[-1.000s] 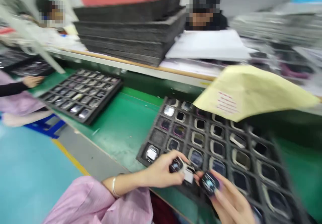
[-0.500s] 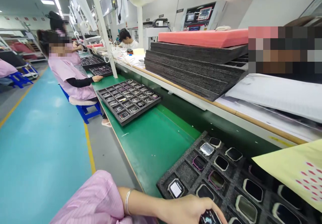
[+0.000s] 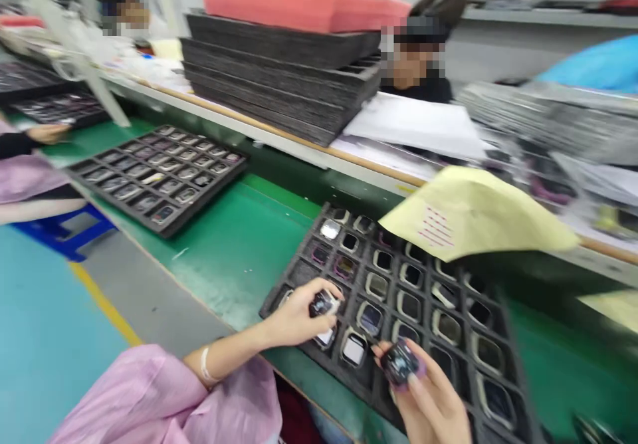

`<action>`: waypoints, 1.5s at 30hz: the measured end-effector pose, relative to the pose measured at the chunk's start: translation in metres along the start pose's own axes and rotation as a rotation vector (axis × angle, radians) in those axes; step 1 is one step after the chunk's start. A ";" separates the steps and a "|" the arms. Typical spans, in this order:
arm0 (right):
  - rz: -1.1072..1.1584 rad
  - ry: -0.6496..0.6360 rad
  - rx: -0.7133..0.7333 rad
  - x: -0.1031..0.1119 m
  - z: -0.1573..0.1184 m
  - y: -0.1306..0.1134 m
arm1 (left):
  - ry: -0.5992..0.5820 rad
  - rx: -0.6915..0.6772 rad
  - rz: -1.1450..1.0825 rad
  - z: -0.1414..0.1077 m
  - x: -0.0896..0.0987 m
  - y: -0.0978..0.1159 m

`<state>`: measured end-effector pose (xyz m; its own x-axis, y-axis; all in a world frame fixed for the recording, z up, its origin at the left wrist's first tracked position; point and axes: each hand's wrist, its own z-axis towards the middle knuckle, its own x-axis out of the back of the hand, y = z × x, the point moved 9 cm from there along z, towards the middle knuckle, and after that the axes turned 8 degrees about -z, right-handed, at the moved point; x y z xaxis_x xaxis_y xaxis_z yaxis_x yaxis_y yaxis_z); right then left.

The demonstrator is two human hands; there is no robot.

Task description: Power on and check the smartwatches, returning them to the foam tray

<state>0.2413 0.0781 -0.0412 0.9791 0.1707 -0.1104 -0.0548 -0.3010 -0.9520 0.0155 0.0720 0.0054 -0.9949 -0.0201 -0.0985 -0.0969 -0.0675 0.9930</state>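
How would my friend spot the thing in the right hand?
Find the nearer black tray on the green table. Over its near edge is the right hand. The dark gadget it holds has a purple rim, unlike the gadget in the left hand.

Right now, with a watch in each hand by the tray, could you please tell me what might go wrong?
The left hand grips a dark watch over the black tray, so a slip could drop it onto the watches lying there.
The right hand holds a purple-edged watch close by; the two might knock together and scratch.
The yellow sheet hides some far compartments from this view, so something there could be overlooked.
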 end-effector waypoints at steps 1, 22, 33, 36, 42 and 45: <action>0.057 -0.016 0.036 -0.008 -0.005 -0.008 | 0.001 0.008 -0.003 -0.002 0.001 0.001; 0.215 -0.143 0.038 -0.045 -0.008 -0.007 | -0.152 0.426 -0.605 -0.026 -0.035 -0.036; 0.126 -0.128 0.098 -0.042 -0.010 -0.007 | -0.209 0.394 -0.525 -0.028 -0.038 -0.036; 0.088 -0.108 0.123 -0.041 -0.010 -0.008 | -0.210 0.383 -0.520 -0.027 -0.038 -0.037; -0.043 -0.069 0.176 -0.039 -0.012 -0.014 | -0.228 0.350 -0.504 -0.028 -0.040 -0.037; -0.028 -0.178 0.195 -0.044 -0.015 -0.016 | -0.237 0.334 -0.504 -0.028 -0.041 -0.036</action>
<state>0.2019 0.0618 -0.0165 0.9319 0.3438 -0.1153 -0.0819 -0.1103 -0.9905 0.0604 0.0470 -0.0281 -0.8004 0.1558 -0.5789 -0.5188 0.3038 0.7991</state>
